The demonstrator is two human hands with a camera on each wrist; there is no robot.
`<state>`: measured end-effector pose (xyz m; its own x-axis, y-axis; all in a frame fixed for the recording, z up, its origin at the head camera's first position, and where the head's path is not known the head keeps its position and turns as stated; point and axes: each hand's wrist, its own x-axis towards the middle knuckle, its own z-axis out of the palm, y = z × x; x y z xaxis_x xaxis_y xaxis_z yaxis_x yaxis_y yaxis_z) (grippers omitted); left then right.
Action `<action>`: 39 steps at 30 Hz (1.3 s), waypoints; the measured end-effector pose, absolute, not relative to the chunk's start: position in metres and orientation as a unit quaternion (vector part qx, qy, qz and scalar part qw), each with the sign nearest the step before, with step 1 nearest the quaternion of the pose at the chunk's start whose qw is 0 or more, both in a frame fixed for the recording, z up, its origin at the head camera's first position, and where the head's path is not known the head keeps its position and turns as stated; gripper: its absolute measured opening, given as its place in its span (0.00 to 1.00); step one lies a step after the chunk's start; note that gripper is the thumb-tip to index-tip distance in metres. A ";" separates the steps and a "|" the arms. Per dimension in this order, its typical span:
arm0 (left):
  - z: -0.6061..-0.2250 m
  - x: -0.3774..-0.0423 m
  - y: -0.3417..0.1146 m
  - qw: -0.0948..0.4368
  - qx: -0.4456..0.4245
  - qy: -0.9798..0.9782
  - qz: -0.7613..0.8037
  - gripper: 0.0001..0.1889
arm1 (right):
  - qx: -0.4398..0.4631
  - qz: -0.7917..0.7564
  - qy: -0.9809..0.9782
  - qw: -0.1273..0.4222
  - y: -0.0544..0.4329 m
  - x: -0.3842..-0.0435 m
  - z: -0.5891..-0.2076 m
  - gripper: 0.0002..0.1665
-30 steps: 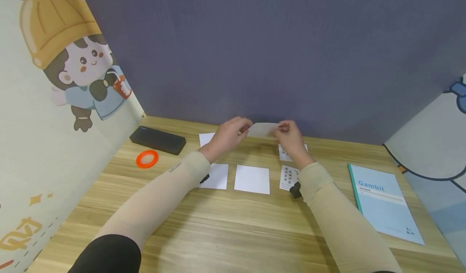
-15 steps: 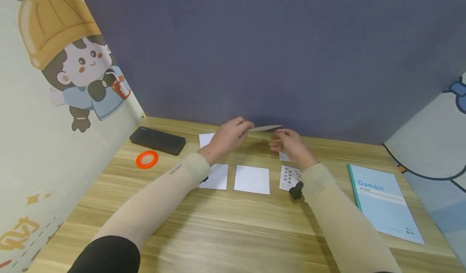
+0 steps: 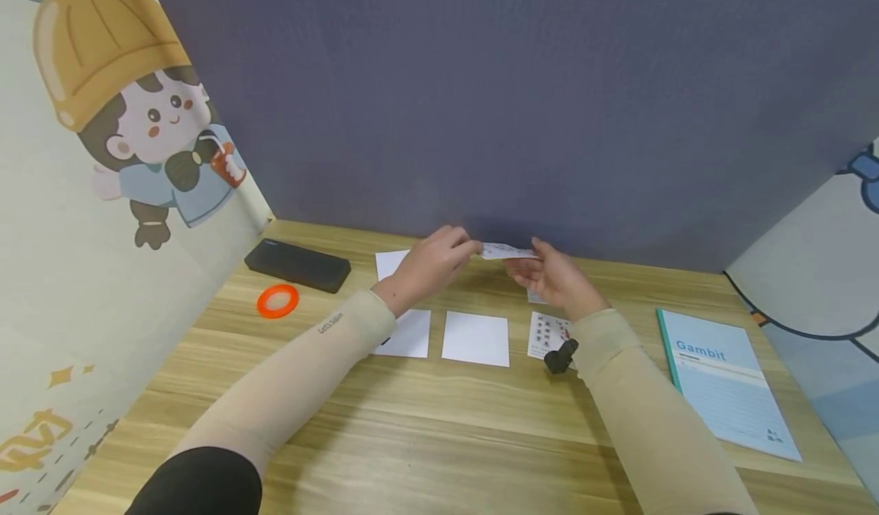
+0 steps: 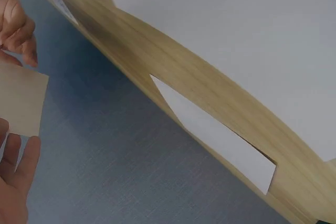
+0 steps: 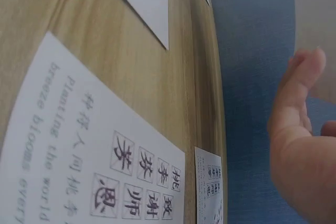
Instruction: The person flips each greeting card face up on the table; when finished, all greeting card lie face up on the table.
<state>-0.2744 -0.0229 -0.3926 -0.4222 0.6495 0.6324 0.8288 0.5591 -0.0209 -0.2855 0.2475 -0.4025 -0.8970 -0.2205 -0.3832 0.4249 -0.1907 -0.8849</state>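
Note:
Above the back of the wooden table, a small paper card is held between both hands, tilted so that dark printing faces the head camera. Its plain pale side shows in the left wrist view. My left hand pinches the left end. At the right end, my right hand has its thumb on the card's edge and the other fingers beneath. Below lie blank white cards on the left and middle. Under the right hand, a printed card with characters lies in front of another printed card, partly hidden in the head view.
A black oblong case and an orange ring, like a tape roll, lie at left. A pale blue "Gambit" notebook lies at right. The dark partition rises just behind the hands.
The held card has turned from its plain side to its printed side. The right hand let go of the card, moved slightly down and right, then came back onto its right end.

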 end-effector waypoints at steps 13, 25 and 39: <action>-0.401 -0.272 -0.027 0.279 -0.476 -0.823 -0.134 0.09 | 0.071 -0.746 0.634 0.191 0.244 -0.283 -0.409 0.17; -0.408 -0.272 -0.033 0.266 -0.483 -0.824 -0.131 0.12 | 0.069 -0.721 0.665 0.182 0.238 -0.277 -0.416 0.31; -0.413 -0.274 -0.035 0.268 -0.475 -0.828 -0.130 0.13 | 0.062 -0.709 0.680 0.177 0.237 -0.277 -0.419 0.28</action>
